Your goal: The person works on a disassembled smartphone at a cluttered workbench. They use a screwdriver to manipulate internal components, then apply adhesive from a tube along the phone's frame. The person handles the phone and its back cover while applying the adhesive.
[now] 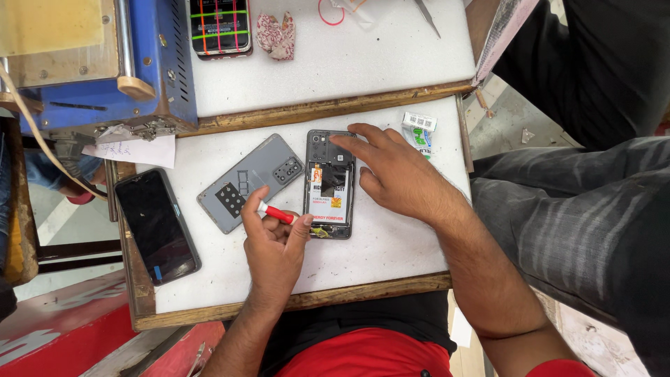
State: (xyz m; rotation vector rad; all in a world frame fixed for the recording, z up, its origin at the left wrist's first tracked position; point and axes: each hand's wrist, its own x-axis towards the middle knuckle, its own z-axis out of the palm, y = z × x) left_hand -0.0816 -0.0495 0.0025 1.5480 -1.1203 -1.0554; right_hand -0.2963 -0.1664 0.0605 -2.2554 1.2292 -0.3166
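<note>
An opened smartphone (330, 186) lies back-up on the white board (391, 244), its battery and inner parts exposed. My right hand (394, 171) rests on its upper end, fingers spread, pressing it down. My left hand (273, 248) holds a small red-handled tool (277, 213) whose tip points at the phone's lower left side. The phone's grey back cover (248, 180), with its camera cutouts, lies just left of the phone, inner side up.
A black phone (156, 225) lies screen-up at the board's left edge. A blue machine (98, 63) stands at the back left, beside another phone with a striped lit screen (220, 26). A small white-and-green packet (419, 131) lies at the right. Another person's dark trousers (586, 209) are at right.
</note>
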